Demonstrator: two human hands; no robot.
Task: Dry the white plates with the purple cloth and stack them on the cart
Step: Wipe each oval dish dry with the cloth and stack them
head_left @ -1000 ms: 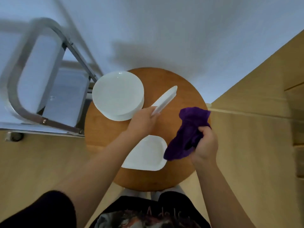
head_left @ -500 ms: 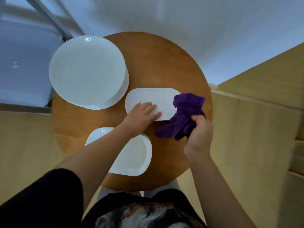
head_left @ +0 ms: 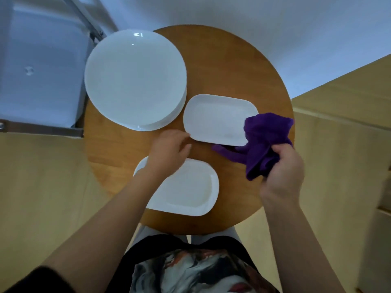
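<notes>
step: pick next plate | left hand (head_left: 169,150) loose, holding nothing, over near plate (head_left: 190,187) | right hand (head_left: 282,166) grip bunched on purple cloth (head_left: 264,140), touching far plate (head_left: 218,119) | round stack (head_left: 135,79) far left on worktop (head_left: 232,66) | advice: lift by rim, wipe both faces.

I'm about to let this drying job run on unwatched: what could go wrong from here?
1. The stack of round white plates overhangs the round wooden table on the cart side; a nudge could tip it off.
2. The left hand hangs over the gap between both rectangular white plates, gripping neither, so a blind grab may slide one.
3. The purple cloth, bunched in the right hand, trails onto the far plate and might drag it.
</notes>
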